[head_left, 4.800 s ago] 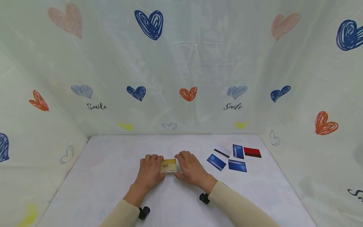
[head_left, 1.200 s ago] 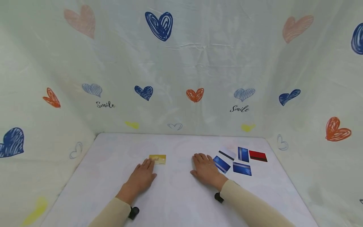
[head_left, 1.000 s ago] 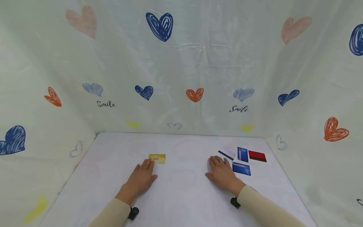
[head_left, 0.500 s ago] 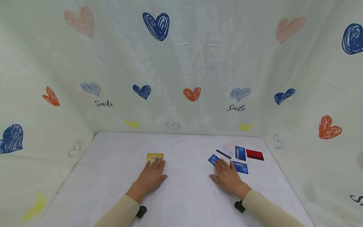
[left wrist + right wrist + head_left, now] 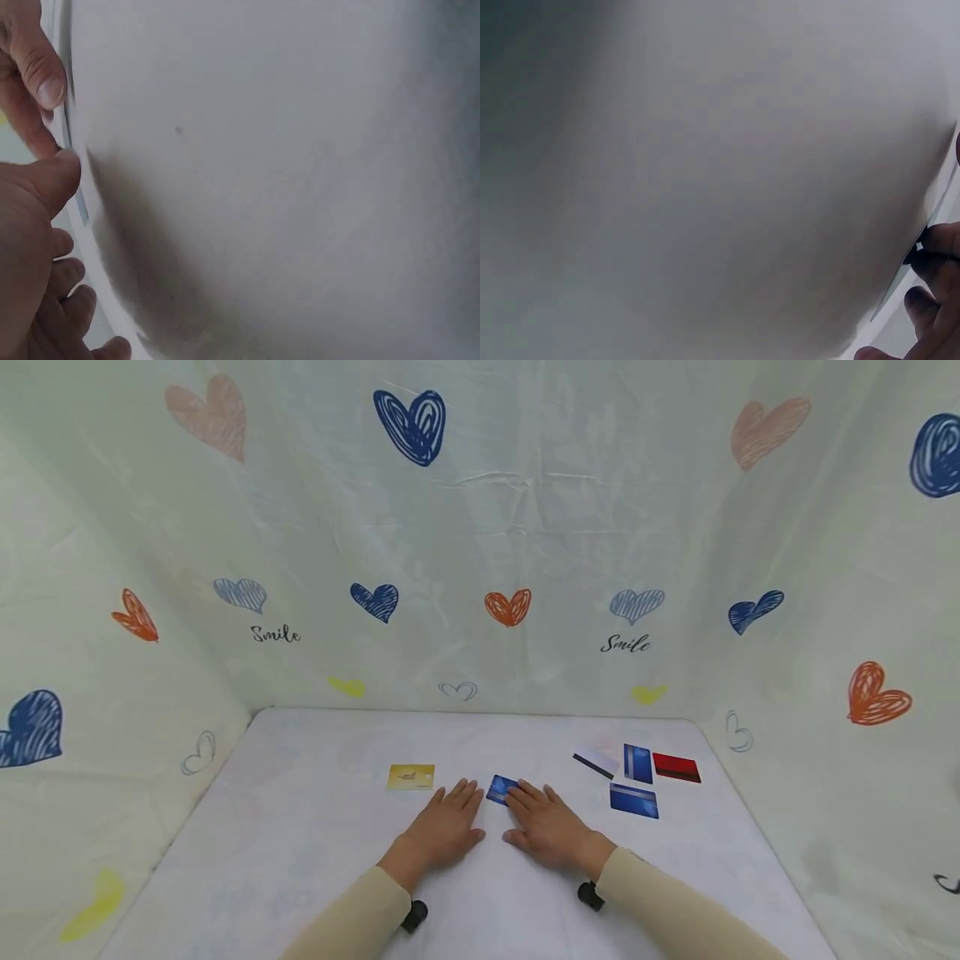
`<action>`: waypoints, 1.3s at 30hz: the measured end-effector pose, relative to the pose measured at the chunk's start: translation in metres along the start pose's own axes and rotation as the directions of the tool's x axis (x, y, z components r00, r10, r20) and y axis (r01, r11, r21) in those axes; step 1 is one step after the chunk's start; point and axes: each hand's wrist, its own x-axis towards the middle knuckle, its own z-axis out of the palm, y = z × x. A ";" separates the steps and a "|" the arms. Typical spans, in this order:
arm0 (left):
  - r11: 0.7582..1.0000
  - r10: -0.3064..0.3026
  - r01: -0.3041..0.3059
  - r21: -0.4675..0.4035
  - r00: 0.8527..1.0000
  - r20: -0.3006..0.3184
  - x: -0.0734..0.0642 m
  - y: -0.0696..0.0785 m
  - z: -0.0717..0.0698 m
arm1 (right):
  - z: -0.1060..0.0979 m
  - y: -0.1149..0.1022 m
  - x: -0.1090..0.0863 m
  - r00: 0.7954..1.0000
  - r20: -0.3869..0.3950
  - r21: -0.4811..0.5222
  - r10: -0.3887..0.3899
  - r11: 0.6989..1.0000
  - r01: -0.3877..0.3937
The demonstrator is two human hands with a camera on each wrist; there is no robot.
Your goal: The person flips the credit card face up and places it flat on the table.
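Note:
A blue card (image 5: 498, 787) lies on the white table, partly covered by the fingers of my right hand (image 5: 551, 827), which rest straight on its right side. My left hand (image 5: 446, 827) lies flat just left of that card, fingertips right at its edge. Seen edge-on, the card is a thin sliver (image 5: 895, 289) under the fingers in the right wrist view. Farther left, beyond my left fingertips, a gold card (image 5: 411, 777) lies flat with no hand on it. The left wrist view catches my left hand (image 5: 30, 247) at its left edge.
At the right of the table lie a white card with a black stripe (image 5: 594, 766), an upright blue card (image 5: 638, 764), a red card (image 5: 677, 767) and a sideways blue card (image 5: 633, 802). A heart-printed curtain (image 5: 547, 668) stands behind the table (image 5: 337, 752).
The blue card has slid left from the group on the right, under my right hand. My left hand has left the gold card and moved right to the blue one.

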 end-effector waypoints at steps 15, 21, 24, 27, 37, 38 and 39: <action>1.000 -0.019 0.019 -0.008 0.998 0.056 -0.027 -0.012 0.008 | 0.003 -0.018 0.007 0.994 0.031 -0.028 -0.108 0.994 0.109; 0.998 -0.055 0.057 -0.028 0.998 0.042 -0.043 -0.019 0.004 | 0.001 -0.024 0.007 0.993 0.022 -0.019 -0.114 0.993 0.114; 0.997 -0.070 0.072 -0.033 0.996 0.049 -0.046 -0.022 0.003 | 0.000 -0.028 0.009 0.994 0.025 -0.025 -0.109 0.994 0.110; 0.996 -0.077 0.079 -0.036 0.996 0.056 -0.047 -0.023 0.002 | -0.001 -0.030 0.011 0.993 0.025 -0.043 -0.113 0.993 0.114; 0.997 -0.077 0.078 -0.026 0.996 0.055 -0.046 -0.025 0.003 | -0.001 -0.033 0.014 0.994 0.043 -0.052 -0.098 0.994 0.100; 0.997 -0.077 0.078 -0.026 0.996 0.046 -0.047 -0.026 0.002 | -0.001 -0.033 0.014 0.994 0.044 -0.054 -0.100 0.993 0.102; 0.997 -0.076 0.076 -0.022 0.997 0.028 -0.046 -0.027 0.002 | -0.001 -0.033 0.015 0.994 0.041 -0.057 -0.102 0.993 0.105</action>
